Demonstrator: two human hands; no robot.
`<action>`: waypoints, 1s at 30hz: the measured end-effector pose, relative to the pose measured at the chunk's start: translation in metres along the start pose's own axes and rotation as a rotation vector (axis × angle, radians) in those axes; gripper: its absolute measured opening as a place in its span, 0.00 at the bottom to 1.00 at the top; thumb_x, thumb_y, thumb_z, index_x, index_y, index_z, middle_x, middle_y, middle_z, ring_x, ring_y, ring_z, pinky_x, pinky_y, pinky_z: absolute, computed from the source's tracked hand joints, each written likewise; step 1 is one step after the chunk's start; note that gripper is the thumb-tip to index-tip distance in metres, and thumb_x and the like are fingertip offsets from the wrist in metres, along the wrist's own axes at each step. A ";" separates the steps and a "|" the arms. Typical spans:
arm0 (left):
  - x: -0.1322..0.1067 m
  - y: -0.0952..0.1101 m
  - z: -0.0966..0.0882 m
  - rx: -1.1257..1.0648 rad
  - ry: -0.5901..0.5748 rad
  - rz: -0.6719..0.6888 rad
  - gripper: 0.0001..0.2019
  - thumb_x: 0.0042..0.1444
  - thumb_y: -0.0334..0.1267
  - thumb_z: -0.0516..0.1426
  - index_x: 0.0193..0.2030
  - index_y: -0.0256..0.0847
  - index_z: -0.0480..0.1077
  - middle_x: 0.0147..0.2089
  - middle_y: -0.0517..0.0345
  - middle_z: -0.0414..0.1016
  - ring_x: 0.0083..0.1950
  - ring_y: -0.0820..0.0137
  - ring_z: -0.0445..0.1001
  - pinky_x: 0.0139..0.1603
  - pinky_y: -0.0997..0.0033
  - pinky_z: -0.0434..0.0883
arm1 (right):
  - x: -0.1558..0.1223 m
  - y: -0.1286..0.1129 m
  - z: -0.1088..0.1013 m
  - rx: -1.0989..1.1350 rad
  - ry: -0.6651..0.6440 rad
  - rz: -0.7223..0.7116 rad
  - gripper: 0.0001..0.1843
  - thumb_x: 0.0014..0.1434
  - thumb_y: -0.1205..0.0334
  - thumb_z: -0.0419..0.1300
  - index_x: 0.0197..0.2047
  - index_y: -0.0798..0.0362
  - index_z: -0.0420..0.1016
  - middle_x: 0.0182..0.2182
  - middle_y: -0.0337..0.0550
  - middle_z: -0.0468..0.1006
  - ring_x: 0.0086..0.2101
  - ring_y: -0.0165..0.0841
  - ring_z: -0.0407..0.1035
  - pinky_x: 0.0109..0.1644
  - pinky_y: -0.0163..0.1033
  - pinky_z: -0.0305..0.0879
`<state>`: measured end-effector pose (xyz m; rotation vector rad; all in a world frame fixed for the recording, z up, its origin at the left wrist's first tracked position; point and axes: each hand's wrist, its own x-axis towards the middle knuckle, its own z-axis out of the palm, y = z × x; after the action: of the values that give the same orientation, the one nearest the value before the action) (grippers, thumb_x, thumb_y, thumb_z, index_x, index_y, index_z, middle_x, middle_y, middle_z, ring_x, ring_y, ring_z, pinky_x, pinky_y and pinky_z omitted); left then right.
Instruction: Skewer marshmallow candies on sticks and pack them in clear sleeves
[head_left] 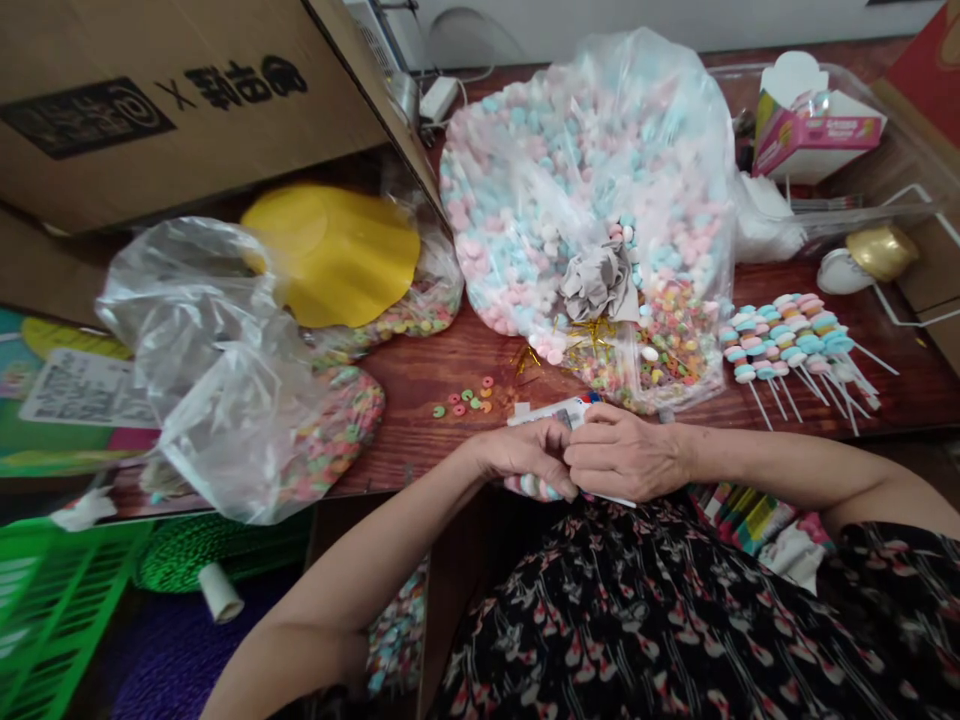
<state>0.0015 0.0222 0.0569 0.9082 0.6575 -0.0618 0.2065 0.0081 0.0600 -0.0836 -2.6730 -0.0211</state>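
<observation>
My left hand [531,452] is closed around a marshmallow skewer [534,487] in pink, white and blue, held low at the table's front edge. Its white stick [613,499] shows below my right hand [628,455], whose fingers are closed and meet the left fingertips. What the right fingers pinch is hidden, though the stick passes beneath them. Just behind the hands lies a white tube or packet [574,408], partly covered. Loose coloured candy rings [466,402] lie on the wood to the left. Finished-looking marshmallow skewers [787,335] are piled at the right.
A large clear bag of pastel marshmallows [525,190] fills the table's middle, with gold twist ties [592,340] before it. Bags of candy rings [337,430], a yellow bowl-like piece [334,255] and a cardboard box [187,100] stand left. A pink carton [821,140] is at back right.
</observation>
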 end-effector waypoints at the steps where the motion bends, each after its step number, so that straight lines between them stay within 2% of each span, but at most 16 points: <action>1: -0.001 0.004 -0.002 0.028 -0.013 0.000 0.06 0.36 0.31 0.68 0.24 0.38 0.78 0.21 0.58 0.75 0.17 0.77 0.65 0.13 0.82 0.59 | 0.001 -0.001 0.001 -0.016 0.022 0.016 0.09 0.65 0.65 0.51 0.33 0.51 0.69 0.29 0.39 0.68 0.34 0.32 0.61 0.38 0.43 0.53; 6: -0.004 0.026 -0.002 0.028 -0.069 -0.019 0.12 0.29 0.27 0.69 0.25 0.38 0.76 0.23 0.58 0.76 0.20 0.73 0.69 0.16 0.79 0.62 | 0.005 -0.005 0.006 -0.049 0.194 0.039 0.07 0.63 0.65 0.54 0.31 0.53 0.68 0.26 0.39 0.67 0.30 0.31 0.60 0.35 0.40 0.51; 10: -0.005 0.030 -0.001 -0.034 -0.002 0.066 0.25 0.25 0.23 0.69 0.37 0.41 0.77 0.29 0.59 0.78 0.34 0.65 0.77 0.29 0.73 0.73 | 0.000 -0.005 0.012 -0.010 0.238 0.098 0.03 0.62 0.66 0.56 0.36 0.54 0.70 0.27 0.39 0.68 0.31 0.31 0.61 0.37 0.40 0.54; 14: -0.003 0.025 0.000 -0.051 0.010 0.089 0.34 0.25 0.24 0.69 0.47 0.44 0.75 0.34 0.58 0.79 0.42 0.61 0.78 0.36 0.69 0.74 | 0.000 -0.003 0.011 -0.011 0.217 0.068 0.05 0.62 0.67 0.55 0.39 0.55 0.71 0.26 0.39 0.68 0.31 0.31 0.61 0.39 0.40 0.56; 17: -0.002 0.026 -0.007 0.029 -0.035 0.089 0.32 0.26 0.26 0.70 0.44 0.45 0.76 0.39 0.57 0.80 0.41 0.61 0.77 0.39 0.67 0.73 | 0.007 -0.004 0.006 -0.050 0.189 0.031 0.08 0.63 0.67 0.52 0.33 0.55 0.70 0.24 0.39 0.66 0.28 0.31 0.59 0.38 0.41 0.55; 20: -0.009 0.037 -0.020 0.328 -0.020 0.048 0.17 0.31 0.34 0.71 0.33 0.44 0.77 0.31 0.60 0.78 0.33 0.65 0.75 0.35 0.71 0.70 | 0.012 -0.006 0.002 -0.097 0.106 0.040 0.12 0.64 0.65 0.50 0.31 0.54 0.69 0.24 0.39 0.65 0.28 0.31 0.58 0.36 0.41 0.52; 22: -0.022 0.047 -0.020 0.616 0.119 0.060 0.12 0.34 0.41 0.71 0.25 0.43 0.75 0.23 0.62 0.73 0.27 0.69 0.71 0.30 0.74 0.66 | 0.012 -0.002 0.004 -0.138 0.032 0.046 0.12 0.65 0.66 0.49 0.31 0.54 0.69 0.24 0.40 0.66 0.28 0.32 0.58 0.35 0.41 0.50; 23: -0.031 0.053 -0.014 0.759 0.247 0.102 0.13 0.35 0.44 0.70 0.23 0.42 0.74 0.21 0.62 0.70 0.26 0.69 0.70 0.29 0.75 0.64 | 0.011 0.003 0.006 -0.158 0.001 0.050 0.12 0.65 0.67 0.48 0.31 0.55 0.69 0.24 0.40 0.66 0.28 0.32 0.58 0.34 0.41 0.50; 25: -0.047 0.059 0.008 1.006 0.585 0.252 0.14 0.40 0.48 0.68 0.22 0.41 0.72 0.22 0.58 0.69 0.28 0.67 0.70 0.31 0.72 0.64 | 0.009 0.018 0.009 -0.191 -0.035 0.081 0.12 0.64 0.68 0.48 0.30 0.55 0.68 0.24 0.42 0.67 0.27 0.32 0.57 0.33 0.41 0.49; 26: -0.053 0.059 0.023 1.090 0.760 0.345 0.13 0.47 0.47 0.66 0.24 0.40 0.72 0.25 0.54 0.70 0.31 0.65 0.71 0.33 0.69 0.65 | 0.009 0.027 0.011 -0.198 -0.034 0.118 0.12 0.64 0.68 0.48 0.30 0.55 0.67 0.24 0.42 0.67 0.27 0.32 0.57 0.33 0.41 0.49; 27: -0.056 0.057 0.038 1.156 0.873 0.413 0.12 0.52 0.46 0.62 0.26 0.40 0.73 0.28 0.51 0.71 0.33 0.63 0.71 0.35 0.67 0.65 | 0.009 0.037 0.011 -0.199 -0.016 0.171 0.12 0.63 0.68 0.48 0.29 0.55 0.67 0.24 0.42 0.67 0.27 0.32 0.56 0.32 0.40 0.48; 28: -0.055 0.053 0.049 1.210 0.906 0.459 0.11 0.55 0.45 0.61 0.28 0.41 0.74 0.30 0.49 0.71 0.34 0.63 0.71 0.37 0.65 0.65 | 0.010 0.045 0.010 -0.191 0.020 0.235 0.13 0.63 0.67 0.47 0.28 0.55 0.66 0.23 0.42 0.67 0.26 0.32 0.55 0.32 0.40 0.48; 30: -0.044 0.040 0.059 1.259 0.775 0.546 0.09 0.54 0.46 0.61 0.30 0.43 0.75 0.31 0.50 0.73 0.34 0.63 0.71 0.37 0.64 0.66 | 0.015 0.056 0.005 -0.136 0.129 0.375 0.12 0.62 0.68 0.47 0.28 0.55 0.67 0.23 0.43 0.67 0.27 0.32 0.56 0.32 0.40 0.51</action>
<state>0.0079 -0.0063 0.1353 2.3664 1.0674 0.4377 0.1943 0.0648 0.0628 -0.6030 -2.4834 -0.0854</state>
